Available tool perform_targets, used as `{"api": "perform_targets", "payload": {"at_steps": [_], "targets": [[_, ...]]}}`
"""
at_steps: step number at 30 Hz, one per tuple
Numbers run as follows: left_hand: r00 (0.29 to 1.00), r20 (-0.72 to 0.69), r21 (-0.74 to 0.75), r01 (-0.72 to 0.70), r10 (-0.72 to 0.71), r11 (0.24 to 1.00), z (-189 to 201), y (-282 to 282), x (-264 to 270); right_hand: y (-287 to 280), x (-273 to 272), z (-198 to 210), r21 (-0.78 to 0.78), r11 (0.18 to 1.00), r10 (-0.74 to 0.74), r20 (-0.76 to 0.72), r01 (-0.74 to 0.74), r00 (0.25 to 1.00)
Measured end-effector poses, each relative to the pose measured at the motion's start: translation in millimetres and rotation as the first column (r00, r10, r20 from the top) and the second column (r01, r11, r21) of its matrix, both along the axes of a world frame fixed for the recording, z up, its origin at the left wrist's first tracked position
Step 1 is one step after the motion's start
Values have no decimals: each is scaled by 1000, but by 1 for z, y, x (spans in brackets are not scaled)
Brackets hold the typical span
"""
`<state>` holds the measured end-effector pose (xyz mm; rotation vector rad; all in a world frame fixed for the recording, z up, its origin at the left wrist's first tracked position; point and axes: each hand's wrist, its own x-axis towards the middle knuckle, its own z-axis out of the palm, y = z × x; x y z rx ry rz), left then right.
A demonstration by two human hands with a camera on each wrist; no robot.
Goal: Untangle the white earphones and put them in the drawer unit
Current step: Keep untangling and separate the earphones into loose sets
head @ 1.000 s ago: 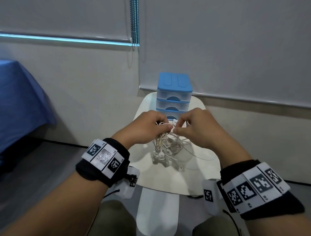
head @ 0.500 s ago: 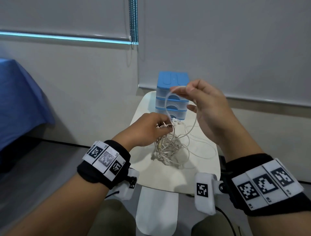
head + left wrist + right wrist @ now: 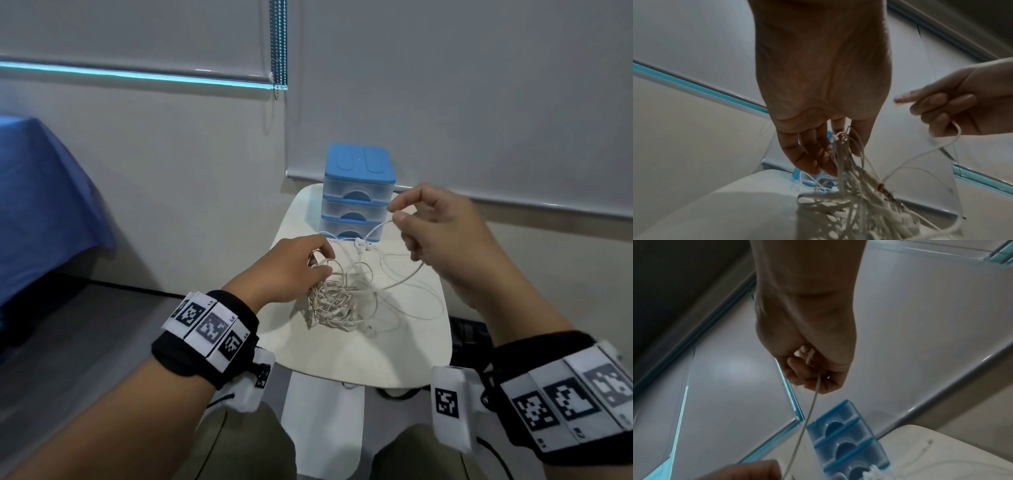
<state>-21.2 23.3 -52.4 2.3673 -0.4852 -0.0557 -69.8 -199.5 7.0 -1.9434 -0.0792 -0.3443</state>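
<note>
Left hand (image 3: 291, 267) fingers pinch the tangled white earphones (image 3: 337, 301) bunch just above the white desk (image 3: 394, 349); right hand (image 3: 442, 236) fingers curled, pinching one loose strand raised up beside the blue drawer unit (image 3: 358, 192), drawers closed

White table (image 3: 394, 353) bears drawer unit (image 3: 358, 192), earphones (image 3: 337, 301).

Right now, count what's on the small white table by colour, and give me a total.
White: 1, the earphones tangle, held by the left hand and right hand
Blue: 1, the drawer unit
Total: 2, on the table
</note>
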Motion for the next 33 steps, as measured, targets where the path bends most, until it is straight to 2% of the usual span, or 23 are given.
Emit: {"api": "perform_targets", "payload": {"at_steps": [3,5,7,10,12,14,17,23,27,30,33], "targets": [[1000,-2,22,-23,23,999,-5,1,-2,-8,3,-18,-140,980,-143,-21,139,989],[1000,9,24,-18,18,1000,-5,2,-5,-15,2,-25,-275,938,-224,-13,211,975],[1000,-3,-2,-10,10,1000,-3,3,-8,-19,0,-31,-429,876,-267,-47,222,963],[1000,0,1,-8,8,1000,-5,3,-14,-15,-8,-38,-626,765,-282,-112,153,953],[1000,-11,-23,-23,22,999,-6,3,-19,-6,-15,-39,-635,759,-234,-53,148,971],[996,-76,-93,-45,38,995,-8,3,-26,8,-22,-43,-573,816,-87,7,75,996],[987,-151,-138,-73,52,988,-12,1,-41,30,-32,-63,-537,839,60,-66,-86,996],[977,-209,-195,-86,44,977,-16,-2,-51,29,-33,-88,-569,812,-19,-251,-132,968],[975,-218,-151,-67,33,986,-15,-5,-53,29,-32,-88,-604,769,-4,-333,-210,943],[974,-220,-143,-95,62,985,-14,-7,-49,30,-33,-92,-528,810,65,-353,-256,933],[980,-194,-91,-68,49,994,-13,-8,-48,28,-33,-95,-540,788,84,-382,-296,920]]}}
